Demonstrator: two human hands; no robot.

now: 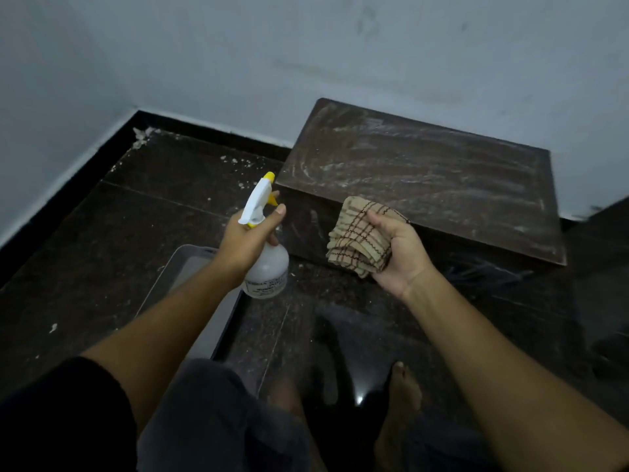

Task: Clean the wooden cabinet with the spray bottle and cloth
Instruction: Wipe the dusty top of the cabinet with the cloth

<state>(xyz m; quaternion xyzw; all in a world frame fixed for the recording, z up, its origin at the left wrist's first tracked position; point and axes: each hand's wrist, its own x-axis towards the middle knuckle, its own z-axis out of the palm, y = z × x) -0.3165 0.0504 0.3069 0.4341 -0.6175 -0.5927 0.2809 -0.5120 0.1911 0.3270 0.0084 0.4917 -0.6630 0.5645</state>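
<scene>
Dark polished stone floor (pixel 153 233), dim light. Grey wall (pixel 306 46) spans 12 o'clock, with black skirting (pixel 85 158) running down toward 9 o'clock. White crumbs (pixel 143 134) sit in the corner at 10 o'clock, with more scattered on the tiles beside them.

Wooden cabinet (pixel 425 178) sits low on the floor at 1–2 o'clock, back to the wall. Its top is dark brown, covered in pale dusty streaks and swirl marks.

On my feed the left hand (pixel 245 240) is just 9 o'clock of centre, wrapped round the neck of the spray bottle (pixel 269 267). Bottle has a translucent white body with a printed label, a white head, and a yellow trigger and nozzle tip. It's tilted, nozzle toward 12 o'clock, near the cabinet's left front corner and apart from it. Index finger lies out by the trigger; can't tell if it's pressing.

Right hand (pixel 398 247) is at 3 o'clock of centre, palm up, fingers curled round the cloth (pixel 357 240). Cloth is beige with brown check lines, folded into a thick wad and held at the cabinet's front edge. Can't tell whether it touches the wood.

Clear plastic tray (pixel 190 264) is on the floor at 8 o'clock, partly under the left forearm. Bare foot (pixel 401 396) is at 5 o'clock, grey shorts (pixel 211 420) at 6 o'clock, black sleeve (pixel 61 413) at 7 o'clock.
</scene>
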